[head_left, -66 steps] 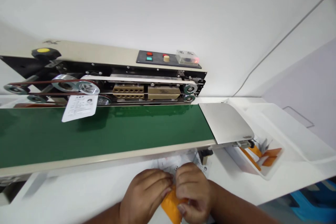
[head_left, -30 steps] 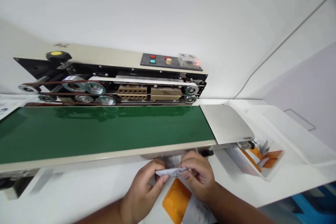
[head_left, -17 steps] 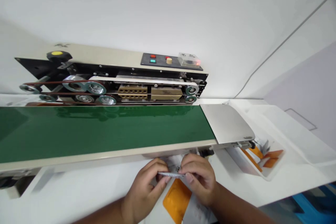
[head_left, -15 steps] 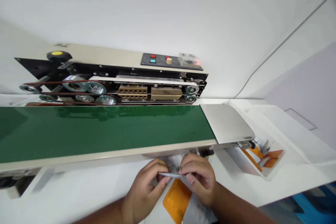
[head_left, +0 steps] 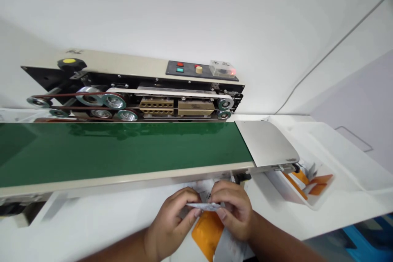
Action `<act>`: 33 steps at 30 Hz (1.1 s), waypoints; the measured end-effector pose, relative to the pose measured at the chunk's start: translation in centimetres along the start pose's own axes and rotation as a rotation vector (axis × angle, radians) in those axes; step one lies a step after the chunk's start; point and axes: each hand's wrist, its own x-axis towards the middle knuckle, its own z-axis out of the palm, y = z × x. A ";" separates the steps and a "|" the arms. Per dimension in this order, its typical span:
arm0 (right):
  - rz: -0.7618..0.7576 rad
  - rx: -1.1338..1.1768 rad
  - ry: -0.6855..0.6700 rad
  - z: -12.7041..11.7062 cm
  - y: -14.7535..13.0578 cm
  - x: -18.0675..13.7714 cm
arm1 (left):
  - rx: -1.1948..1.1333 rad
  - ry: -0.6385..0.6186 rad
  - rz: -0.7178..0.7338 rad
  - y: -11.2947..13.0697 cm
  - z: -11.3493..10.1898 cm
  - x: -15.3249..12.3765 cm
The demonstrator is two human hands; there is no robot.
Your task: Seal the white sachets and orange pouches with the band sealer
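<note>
My left hand and my right hand pinch the edge of a small grey-white packet between thumbs and fingers. The packet is held nearly edge-on, just in front of the conveyor, so most of its face is hidden. Below my hands lie an orange packet and a grey-white packet, the latter partly covered by my right forearm. Another printed, pale packet or sheet shows behind my fingers, under the conveyor's front edge.
A band sealing machine with pulleys stands behind a green conveyor belt. A metal plate covers the belt's right end. At right, a white bin holds orange and grey packets. A blue object is at lower right.
The packet in my hands has tilted slightly, and a bit more of its surface shows. Both hands keep their pinch; the view has shifted a little.
</note>
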 end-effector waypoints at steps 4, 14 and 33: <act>-0.009 0.023 -0.020 0.0 0.1 0.0 | 0.023 0.005 0.030 0.1 0.0 -0.1; 0.012 -0.039 -0.101 0.6 0.5 0.4 | 0.015 0.024 0.069 -0.1 0.0 -0.1; 0.304 -0.002 0.279 -6.3 -3.1 3.0 | -0.058 0.005 0.096 -0.5 0.4 -0.3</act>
